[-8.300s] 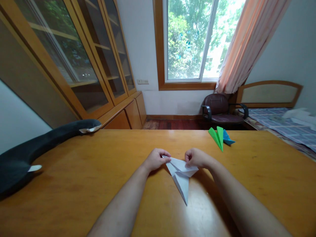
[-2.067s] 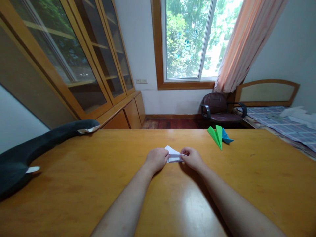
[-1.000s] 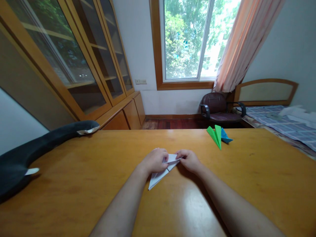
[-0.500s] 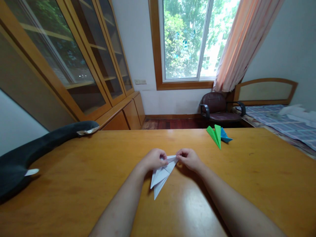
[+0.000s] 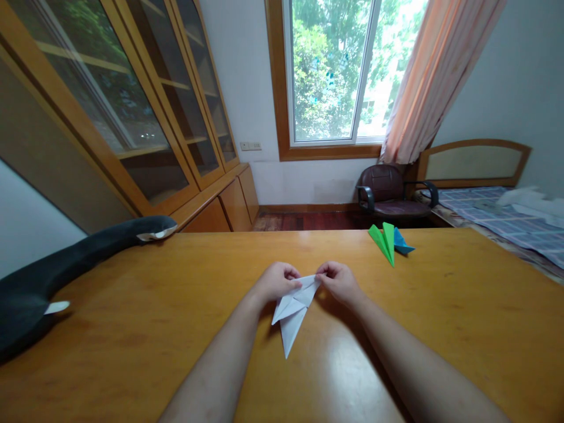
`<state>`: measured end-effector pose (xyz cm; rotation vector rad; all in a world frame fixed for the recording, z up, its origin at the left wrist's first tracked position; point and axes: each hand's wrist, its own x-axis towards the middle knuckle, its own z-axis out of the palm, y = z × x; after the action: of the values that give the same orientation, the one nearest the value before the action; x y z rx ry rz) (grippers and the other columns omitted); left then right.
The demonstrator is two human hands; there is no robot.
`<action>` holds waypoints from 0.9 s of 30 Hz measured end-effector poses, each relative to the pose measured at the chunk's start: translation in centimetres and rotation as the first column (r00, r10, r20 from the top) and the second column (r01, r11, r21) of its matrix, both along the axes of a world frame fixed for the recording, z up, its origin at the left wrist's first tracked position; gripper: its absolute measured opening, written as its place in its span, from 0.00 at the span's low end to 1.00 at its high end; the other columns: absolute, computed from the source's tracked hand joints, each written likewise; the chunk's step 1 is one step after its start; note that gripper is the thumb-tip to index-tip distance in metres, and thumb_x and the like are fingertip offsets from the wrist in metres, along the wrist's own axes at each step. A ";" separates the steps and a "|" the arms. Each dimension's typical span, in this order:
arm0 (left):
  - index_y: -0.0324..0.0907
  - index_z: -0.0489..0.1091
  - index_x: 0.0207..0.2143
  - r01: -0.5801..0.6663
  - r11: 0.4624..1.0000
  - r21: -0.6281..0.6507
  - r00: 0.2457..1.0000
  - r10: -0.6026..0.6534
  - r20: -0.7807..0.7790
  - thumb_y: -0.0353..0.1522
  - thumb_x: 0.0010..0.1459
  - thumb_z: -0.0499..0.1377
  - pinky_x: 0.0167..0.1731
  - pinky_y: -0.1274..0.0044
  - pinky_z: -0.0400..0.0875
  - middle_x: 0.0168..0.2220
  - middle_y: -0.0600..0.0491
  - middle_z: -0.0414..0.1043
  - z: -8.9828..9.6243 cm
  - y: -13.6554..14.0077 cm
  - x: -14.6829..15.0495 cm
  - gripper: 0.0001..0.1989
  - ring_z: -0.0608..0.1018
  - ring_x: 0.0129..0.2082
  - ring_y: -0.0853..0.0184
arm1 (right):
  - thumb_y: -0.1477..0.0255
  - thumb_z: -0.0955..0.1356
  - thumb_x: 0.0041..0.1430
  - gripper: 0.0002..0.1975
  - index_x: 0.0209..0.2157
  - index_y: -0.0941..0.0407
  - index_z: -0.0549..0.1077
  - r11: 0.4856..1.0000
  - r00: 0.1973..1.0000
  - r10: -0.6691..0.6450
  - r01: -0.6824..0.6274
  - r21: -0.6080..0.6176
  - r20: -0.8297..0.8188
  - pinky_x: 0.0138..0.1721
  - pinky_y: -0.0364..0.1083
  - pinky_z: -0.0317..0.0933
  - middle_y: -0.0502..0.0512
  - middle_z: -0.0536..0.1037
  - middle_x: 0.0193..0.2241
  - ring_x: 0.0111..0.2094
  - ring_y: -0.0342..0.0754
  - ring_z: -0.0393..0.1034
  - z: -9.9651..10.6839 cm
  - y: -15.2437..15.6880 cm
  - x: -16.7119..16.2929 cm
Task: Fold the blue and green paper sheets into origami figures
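Observation:
A folded sheet of white paper [image 5: 294, 314] is held between my hands, a little above the middle of the wooden table [image 5: 185, 352]. Two pointed flaps of it hang toward me, spread apart. My left hand [image 5: 279, 282] is closed on its upper left edge, the thumb lying on top. With thumb and fingers, my right hand [image 5: 338, 281] pinches the narrow upper right corner. The fingers hide part of the upper edge.
At the table's far right edge lie a green paper plane [image 5: 386, 242] and a blue folded paper [image 5: 402, 242]. A dark plush toy [image 5: 83, 252] stretches along the left side. Beyond the table stand a chair [image 5: 388, 191], a bed [image 5: 497, 205] and a glass-door cabinet [image 5: 176, 100].
The white paper has turned slightly and shifted a little to the right, and its two flaps are spread wider. Both hands keep their grip, the right slightly higher and farther right.

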<state>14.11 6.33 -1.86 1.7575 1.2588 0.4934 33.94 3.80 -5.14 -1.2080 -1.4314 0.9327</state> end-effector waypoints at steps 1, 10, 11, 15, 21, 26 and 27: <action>0.36 0.76 0.30 -0.004 1.000 0.003 1.000 0.004 0.010 0.31 0.43 0.61 0.23 0.80 0.64 0.25 0.52 0.74 -0.1 0.0 0.0 0.10 0.72 0.23 0.71 | 0.68 0.68 0.43 0.06 0.21 0.57 0.72 1.000 1.000 -0.004 0.004 -0.001 -0.007 0.24 0.41 0.58 0.49 0.72 0.19 0.22 0.42 0.63 0.0 0.0 0.0; 0.35 0.77 0.30 0.004 0.999 -0.040 0.998 -0.001 0.060 0.30 0.44 0.62 0.22 0.80 0.63 0.24 0.52 0.75 -0.5 0.1 -0.1 0.09 0.72 0.22 0.71 | 0.68 0.69 0.41 0.07 0.21 0.57 0.71 0.997 0.994 -0.074 0.075 0.008 -0.084 0.24 0.42 0.57 0.49 0.71 0.19 0.21 0.42 0.63 -0.3 0.2 -0.2; 0.35 0.77 0.30 0.000 0.999 -0.050 0.998 0.003 0.064 0.29 0.44 0.62 0.22 0.80 0.63 0.24 0.52 0.75 -0.5 0.2 -0.1 0.10 0.72 0.22 0.71 | 0.68 0.69 0.41 0.07 0.22 0.57 0.71 0.997 0.993 -0.079 0.081 0.011 -0.092 0.24 0.42 0.58 0.49 0.71 0.19 0.22 0.42 0.63 -0.3 0.2 -0.1; 0.34 0.77 0.30 -0.020 0.996 -0.091 0.995 0.028 0.091 0.29 0.43 0.62 0.22 0.80 0.64 0.24 0.52 0.74 -0.4 0.2 -0.3 0.09 0.72 0.21 0.71 | 0.68 0.70 0.41 0.07 0.24 0.57 0.71 0.992 0.983 -0.117 0.121 0.020 -0.140 0.24 0.42 0.59 0.48 0.71 0.19 0.21 0.42 0.63 -0.4 0.3 0.0; 0.34 0.76 0.27 -0.071 0.990 -0.119 0.984 0.089 0.154 0.28 0.42 0.64 0.22 0.80 0.63 0.22 0.53 0.73 -0.1 -0.1 0.1 0.07 0.71 0.21 0.72 | 0.66 0.72 0.39 0.14 0.30 0.56 0.71 0.986 0.929 -0.168 0.160 -0.049 -0.329 0.22 0.42 0.59 0.46 0.72 0.17 0.19 0.42 0.64 0.4 0.1 -0.6; 0.35 0.75 0.26 -0.131 0.983 -0.126 0.966 0.155 0.205 0.27 0.42 0.65 0.23 0.80 0.64 0.22 0.53 0.73 -0.2 -0.7 0.8 0.05 0.72 0.21 0.71 | 0.68 0.73 0.37 0.17 0.31 0.55 0.68 0.971 0.884 -0.238 0.210 -0.114 -0.402 0.22 0.42 0.59 0.43 0.71 0.15 0.17 0.41 0.63 0.2 0.3 -0.8; 0.35 0.75 0.26 -0.134 0.983 -0.130 0.963 0.160 0.216 0.28 0.42 0.65 0.23 0.80 0.64 0.23 0.53 0.74 -0.3 -0.7 0.9 0.05 0.72 0.22 0.71 | 0.68 0.74 0.37 0.17 0.31 0.55 0.68 0.968 0.877 -0.250 0.221 -0.118 -0.411 0.22 0.42 0.59 0.43 0.71 0.15 0.17 0.41 0.63 0.1 0.4 -0.8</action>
<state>15.04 5.60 -2.14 1.4745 1.2350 0.6736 33.17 4.16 -5.04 -1.1142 -0.8908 1.0044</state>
